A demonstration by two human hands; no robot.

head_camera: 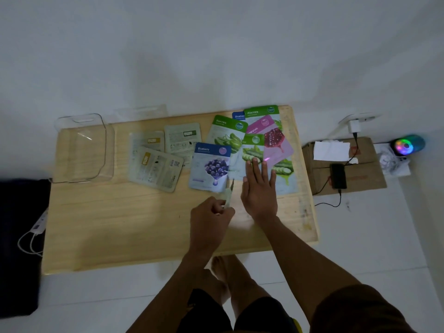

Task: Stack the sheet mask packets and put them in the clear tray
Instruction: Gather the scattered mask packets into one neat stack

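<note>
Our right hand point(259, 186) lies flat and spread on the cucumber packet point(254, 152); our left hand point(210, 218), just beside it, pinches a packet point(228, 194) edge-on. The clear tray point(81, 150) sits far left.

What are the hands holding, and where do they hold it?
The left hand pinches a sheet mask packet, seen edge-on, by its near end. The right hand holds nothing; it lies flat and open on the cucumber packet.
</note>
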